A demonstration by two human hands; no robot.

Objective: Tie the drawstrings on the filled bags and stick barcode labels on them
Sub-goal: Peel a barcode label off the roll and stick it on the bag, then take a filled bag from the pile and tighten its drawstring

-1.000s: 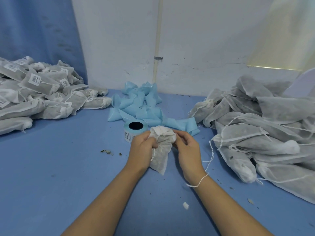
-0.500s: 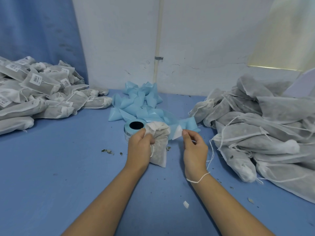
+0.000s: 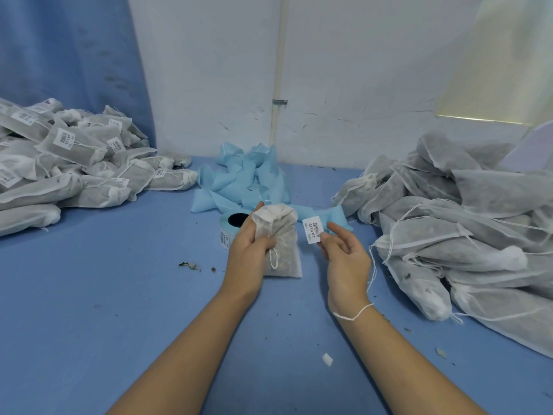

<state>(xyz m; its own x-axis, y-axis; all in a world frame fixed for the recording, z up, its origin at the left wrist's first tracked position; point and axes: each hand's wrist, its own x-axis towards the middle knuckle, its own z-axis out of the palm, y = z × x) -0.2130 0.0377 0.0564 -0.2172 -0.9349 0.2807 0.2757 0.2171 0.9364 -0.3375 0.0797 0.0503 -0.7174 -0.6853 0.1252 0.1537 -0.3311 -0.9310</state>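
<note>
At frame centre my left hand point(image 3: 250, 250) grips the soft, light bag point(image 3: 285, 256) below its gathered neck, and my right hand point(image 3: 347, 259) beside it pinches the flimsy barcode label point(image 3: 313, 230) by one corner.

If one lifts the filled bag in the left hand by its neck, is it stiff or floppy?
Probably floppy: the bag is thin fabric, creased where the left hand grips its neck. The weight likely hangs low, since dark loose filling shows through its lower part. Slipping seems unlikely; the cloth looks matte.
</note>
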